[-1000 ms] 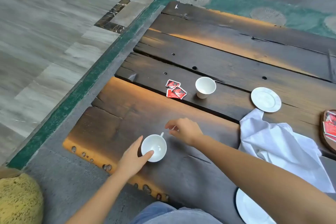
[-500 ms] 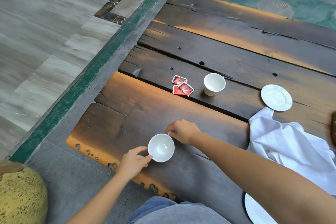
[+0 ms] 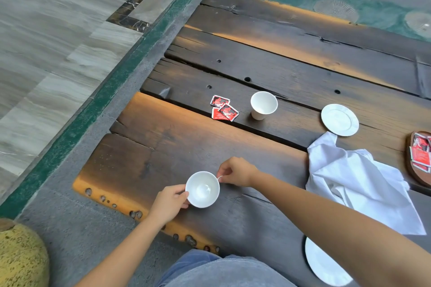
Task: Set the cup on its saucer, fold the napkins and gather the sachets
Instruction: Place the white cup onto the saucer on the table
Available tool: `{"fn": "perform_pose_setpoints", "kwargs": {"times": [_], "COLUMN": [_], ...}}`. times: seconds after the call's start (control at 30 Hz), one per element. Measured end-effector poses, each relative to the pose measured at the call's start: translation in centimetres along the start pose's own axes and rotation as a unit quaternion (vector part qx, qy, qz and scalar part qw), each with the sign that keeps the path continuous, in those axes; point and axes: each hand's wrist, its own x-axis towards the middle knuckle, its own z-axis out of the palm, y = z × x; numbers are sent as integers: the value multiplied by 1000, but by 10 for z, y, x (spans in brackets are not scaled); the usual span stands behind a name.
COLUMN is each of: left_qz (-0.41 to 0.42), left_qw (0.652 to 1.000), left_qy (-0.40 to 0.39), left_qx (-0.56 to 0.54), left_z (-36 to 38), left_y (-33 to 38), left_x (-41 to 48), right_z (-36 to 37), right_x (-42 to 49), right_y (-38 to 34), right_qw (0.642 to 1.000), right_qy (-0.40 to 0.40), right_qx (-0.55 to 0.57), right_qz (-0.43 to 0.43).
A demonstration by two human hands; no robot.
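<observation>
Smooth, round white cup (image 3: 202, 189) near the front edge of the rough, dark plank surface (image 3: 256, 65); left hand (image 3: 170, 202) curled, gripping its rim; right hand (image 3: 235, 173) pinching the thin handle; beyond, glossy red sachets (image 3: 224, 110), a tapered paper cup (image 3: 263, 105), a flat round saucer (image 3: 339, 119); a crumpled white napkin (image 3: 359, 182) lies to the right.

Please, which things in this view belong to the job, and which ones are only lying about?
For the job:
- handled cup, held by left hand and right hand
- saucer
- napkin
- loose sachets
- tray of sachets

Probably lying about:
- handleless cup
- near plate
- yellow object
</observation>
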Motion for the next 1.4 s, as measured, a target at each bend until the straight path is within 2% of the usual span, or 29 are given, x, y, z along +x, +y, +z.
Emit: {"fn": "perform_pose_setpoints", "kwargs": {"times": [0.13,0.5,1.03,1.23,1.4], "left_qz": [-4,22,91,105,123], "left_qw": [1000,999,980,965,956], "left_qy": [8,2,-116,-160,-187], "left_qx": [-15,46,132,181,187], "left_z": [6,18,125,172,201], "left_y": [0,20,100,117,126], "left_x": [2,1,-30,-43,-44], "right_z": [6,12,-22,-15,-6], "right_x": [-11,-45,-168,-208,-235], "right_y": [7,25,119,164,192], "right_qw": [996,987,986,971,963], "right_qy": [3,38,32,3,17], "right_qx": [89,155,144,204,228], "right_qz": [9,27,80,123,142]}}
